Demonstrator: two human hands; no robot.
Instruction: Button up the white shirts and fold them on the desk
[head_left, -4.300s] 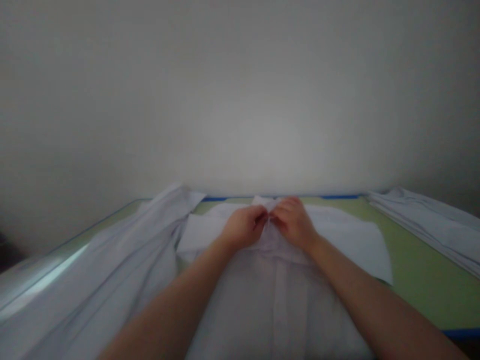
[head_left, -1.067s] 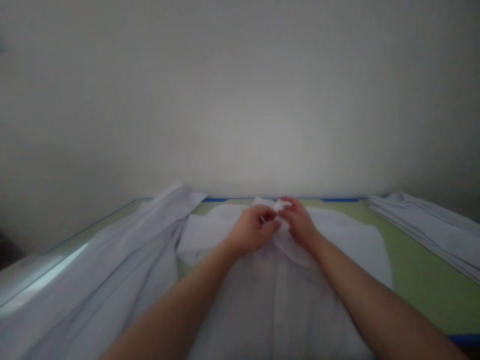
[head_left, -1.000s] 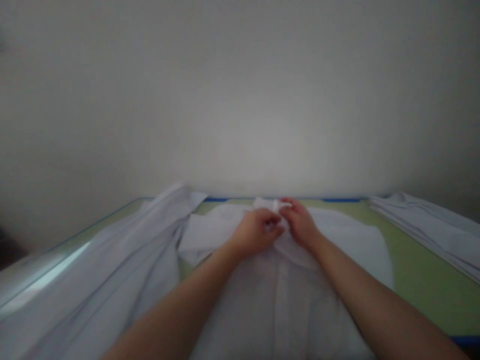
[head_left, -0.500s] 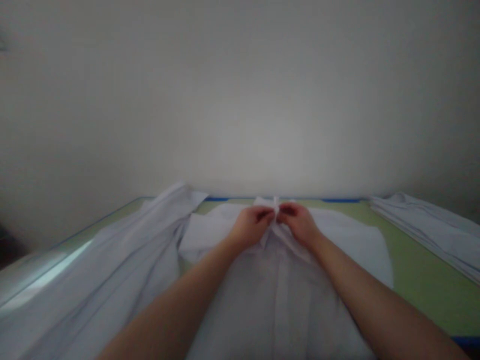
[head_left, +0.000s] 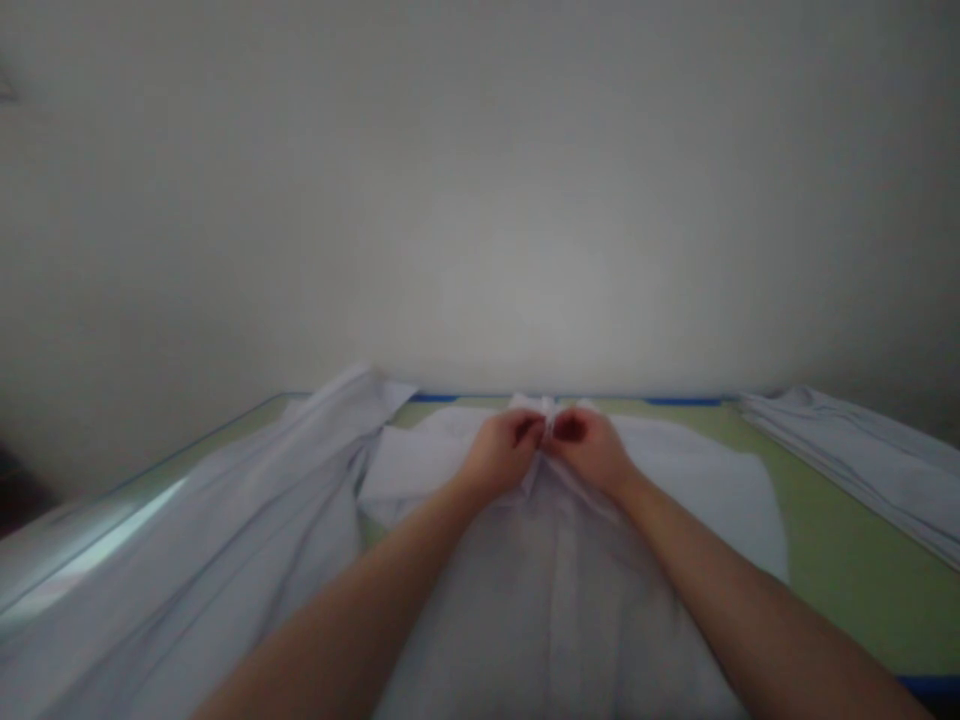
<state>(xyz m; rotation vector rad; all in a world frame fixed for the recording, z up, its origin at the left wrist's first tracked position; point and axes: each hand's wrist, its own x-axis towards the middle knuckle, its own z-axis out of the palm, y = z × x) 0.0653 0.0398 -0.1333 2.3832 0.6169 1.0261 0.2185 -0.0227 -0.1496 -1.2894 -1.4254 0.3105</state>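
Note:
A white shirt (head_left: 525,600) lies spread over the green table, its short sleeves out to both sides and its collar towards the wall. At the collar, my left hand (head_left: 506,447) pinches the cloth from the left. Facing it, my right hand (head_left: 590,447) pinches the same collar from the right, with its fingertips touching or nearly touching the left ones. Both hands are closed. A button between the fingertips, if there is one, is too small and blurred to make out. The front placket runs down from the hands towards me.
White garments (head_left: 247,520) lie in long folds on the left. More folded white garments (head_left: 862,450) lie at the far right. The green tabletop (head_left: 847,580) has a blue edge (head_left: 682,402), and a pale wall (head_left: 480,200) rises behind it.
The fingers have shifted slightly at the collar. My right hand has moved a little to the left, closer to the left hand. The shirt stays in place.

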